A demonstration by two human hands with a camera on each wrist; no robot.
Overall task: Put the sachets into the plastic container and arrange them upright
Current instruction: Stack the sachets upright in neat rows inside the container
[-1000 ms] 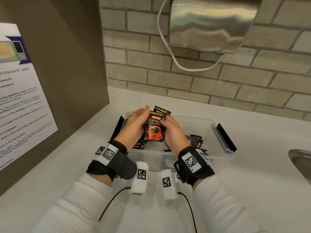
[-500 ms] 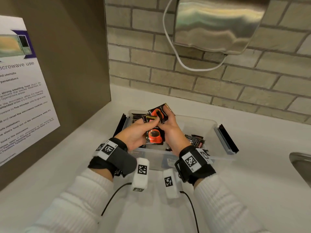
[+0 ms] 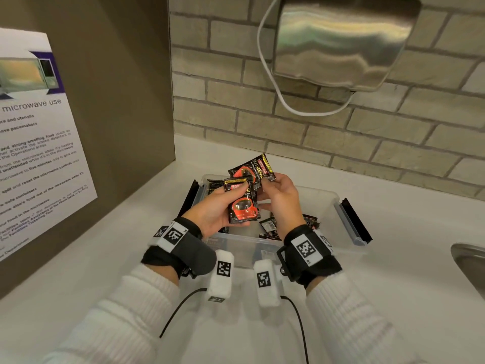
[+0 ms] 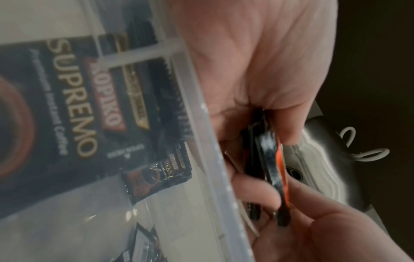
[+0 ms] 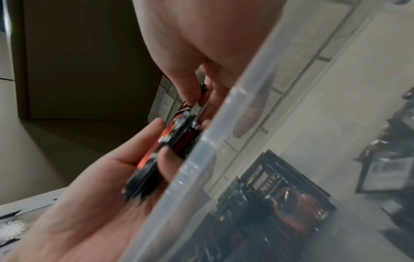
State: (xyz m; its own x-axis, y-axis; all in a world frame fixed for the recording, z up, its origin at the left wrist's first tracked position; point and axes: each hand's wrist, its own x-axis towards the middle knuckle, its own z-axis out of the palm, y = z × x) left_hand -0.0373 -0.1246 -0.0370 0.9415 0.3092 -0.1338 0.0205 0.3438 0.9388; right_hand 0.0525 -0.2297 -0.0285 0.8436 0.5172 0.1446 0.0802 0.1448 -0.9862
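Note:
A clear plastic container (image 3: 338,206) sits on the white counter with black coffee sachets (image 3: 267,225) lying loose on its floor. Above its left half my left hand (image 3: 214,206) grips a small stack of black-and-red sachets (image 3: 242,204), thumb across the top edge. My right hand (image 3: 278,191) pinches one more sachet (image 3: 253,170), tilted, just behind the stack. In the left wrist view the stack (image 4: 270,159) shows edge-on between thumb and fingers, beside the container rim (image 4: 212,159). The right wrist view shows the stack (image 5: 170,141) the same way, by the rim (image 5: 201,150).
A brown panel with a microwave notice (image 3: 39,143) stands at the left. A brick wall with a steel dispenser (image 3: 341,40) and white cable rises behind. A sink edge (image 3: 469,261) lies at the right. Black lid clips (image 3: 355,219) flank the container.
My right hand has drawn one sachet out from behind the stack and lifted it up and right, turning it. My left hand has closed its thumb over the stack.

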